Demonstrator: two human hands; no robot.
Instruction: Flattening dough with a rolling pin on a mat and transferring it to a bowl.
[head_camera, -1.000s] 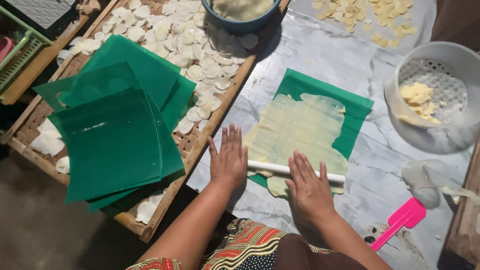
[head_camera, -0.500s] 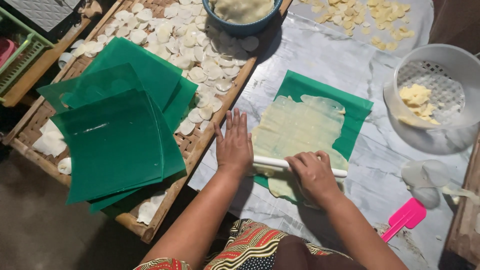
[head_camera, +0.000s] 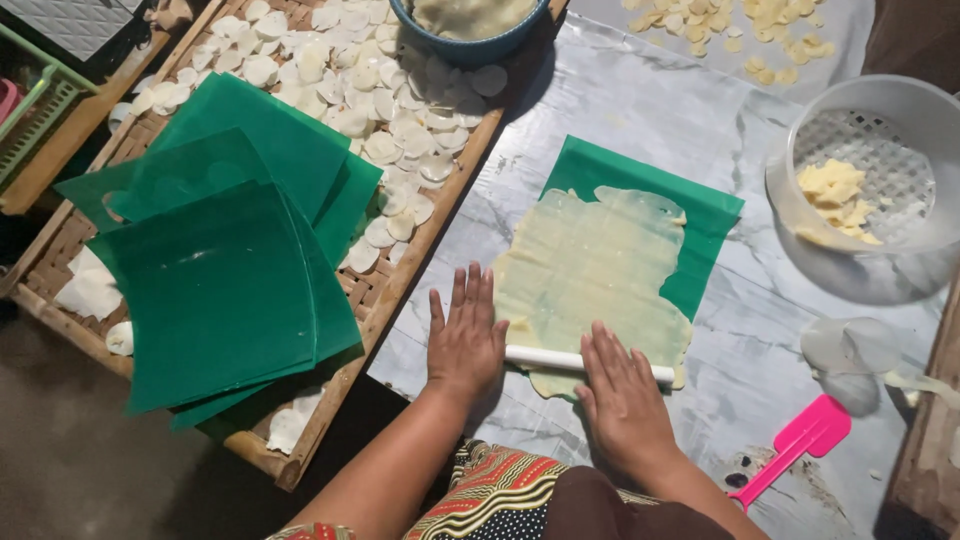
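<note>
A thin sheet of pale yellow dough (head_camera: 600, 270) lies on a green plastic mat (head_camera: 700, 200) on the marbled table. A white rolling pin (head_camera: 560, 360) rests across the dough's near edge. My left hand (head_camera: 465, 340) lies flat on the pin's left end, fingers spread. My right hand (head_camera: 622, 400) presses flat on its right part, fingers apart. Both palms bear on the pin without gripping it.
A woven bamboo tray (head_camera: 400, 280) at left holds several green mats (head_camera: 220, 270) and many small white dough rounds (head_camera: 370, 110). A blue bowl of dough (head_camera: 470, 20) stands at the top. A white strainer with yellow pieces (head_camera: 860, 190), a pink scraper (head_camera: 800, 445) and a clear lid (head_camera: 850, 350) lie at right.
The rolling pin and both hands went a little up the dough, then came back toward me to the dough's near edge. The dough sheet looks slightly longer.
</note>
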